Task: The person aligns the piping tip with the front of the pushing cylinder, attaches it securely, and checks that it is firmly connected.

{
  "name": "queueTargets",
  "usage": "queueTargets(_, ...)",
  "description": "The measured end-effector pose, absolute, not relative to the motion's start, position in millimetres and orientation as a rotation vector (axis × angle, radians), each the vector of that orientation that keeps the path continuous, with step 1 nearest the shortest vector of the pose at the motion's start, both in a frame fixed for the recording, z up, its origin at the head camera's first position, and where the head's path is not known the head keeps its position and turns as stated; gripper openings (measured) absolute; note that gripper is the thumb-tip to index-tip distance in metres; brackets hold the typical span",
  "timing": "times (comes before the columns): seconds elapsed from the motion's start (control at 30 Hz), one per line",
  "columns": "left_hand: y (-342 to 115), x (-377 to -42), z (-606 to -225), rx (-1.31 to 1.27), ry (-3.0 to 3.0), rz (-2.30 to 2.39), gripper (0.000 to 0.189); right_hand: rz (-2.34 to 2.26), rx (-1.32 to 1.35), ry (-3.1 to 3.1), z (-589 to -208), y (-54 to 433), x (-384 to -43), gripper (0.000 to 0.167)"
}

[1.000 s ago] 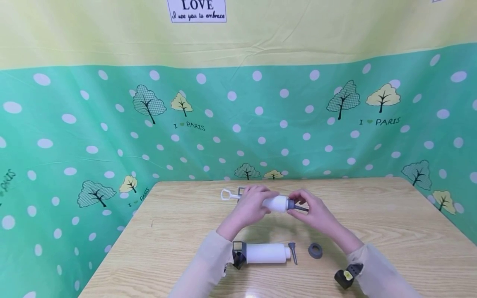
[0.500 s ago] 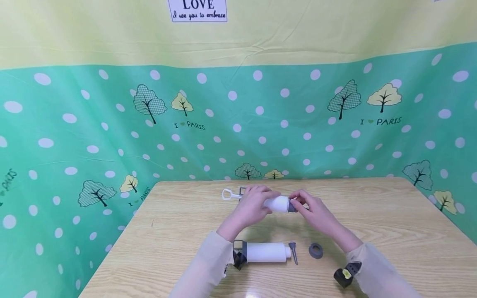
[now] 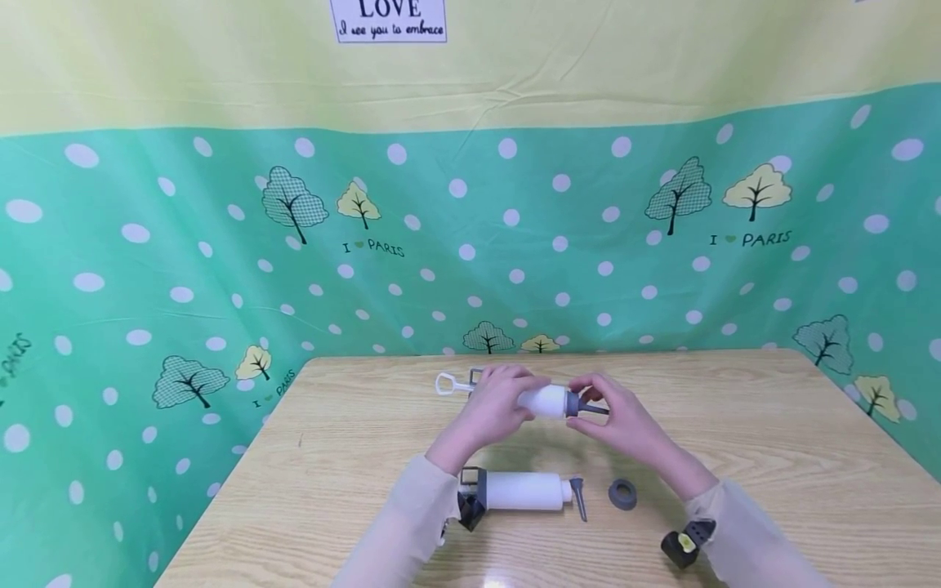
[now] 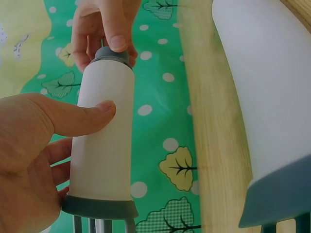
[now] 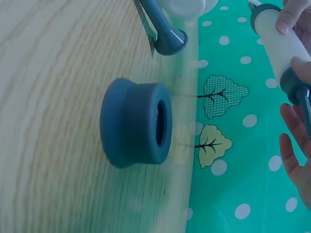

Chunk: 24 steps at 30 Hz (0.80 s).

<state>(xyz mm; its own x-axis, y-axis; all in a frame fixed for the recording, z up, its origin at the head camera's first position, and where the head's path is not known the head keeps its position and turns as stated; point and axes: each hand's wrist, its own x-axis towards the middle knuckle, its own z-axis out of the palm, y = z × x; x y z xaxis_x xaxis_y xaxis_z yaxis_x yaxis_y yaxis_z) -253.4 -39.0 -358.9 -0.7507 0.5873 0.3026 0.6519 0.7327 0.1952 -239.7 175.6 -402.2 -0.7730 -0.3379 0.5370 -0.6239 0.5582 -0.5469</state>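
Note:
My left hand [image 3: 500, 402] grips the white barrel [image 3: 542, 402] of a plunger-type syringe, thumb along its side in the left wrist view. A white ring-shaped plunger handle [image 3: 445, 384] sticks out past the hand at the left. At the barrel's right end sits a dark grey ring cap [image 3: 572, 404] with a thin grey nozzle [image 3: 595, 408] through it. Thumb and fingers of my right hand [image 3: 617, 415] hold that cap from both sides. The right wrist view shows the thumb on the cap [image 5: 291, 85] and other fingers spread below it.
A second white syringe barrel [image 3: 524, 491] with a grey frame lies nearer on the wooden table [image 3: 331, 490]. To its right are a loose grey nozzle [image 3: 579, 500] and a grey ring cap [image 3: 622, 495]. A green dotted curtain [image 3: 412, 310] hangs behind the table.
My right fingers first slid over the cap, covering the nozzle, then returned to its sides. The nozzle shows again. The second barrel on the table has shifted slightly away from me.

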Motion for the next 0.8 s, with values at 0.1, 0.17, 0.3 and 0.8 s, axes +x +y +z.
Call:
queueTargets(0.1,-39.2,-253.0,-358.8,-0.986,-2.714,-0.432,0.051,1.039,0.798,-2.400,-401.7,174.6,-239.6,0.042)
queueTargets(0.17,-39.3,-252.9,-358.5,-0.987,-2.709,-0.433,0.051,1.043,0.783,-2.408,-401.4,174.4,-239.1,0.038)
queueTargets(0.3,-39.4,-253.3,-358.3,-0.985,-2.703,-0.423,0.051,1.094,0.725,-2.453,-401.4,174.3,-238.3,0.030)
queueTargets(0.8,-38.0,-250.3,-354.8,-0.983,-2.716,-0.430,0.050,1.302,0.618,-2.580,-401.8,174.9,-243.2,0.020)
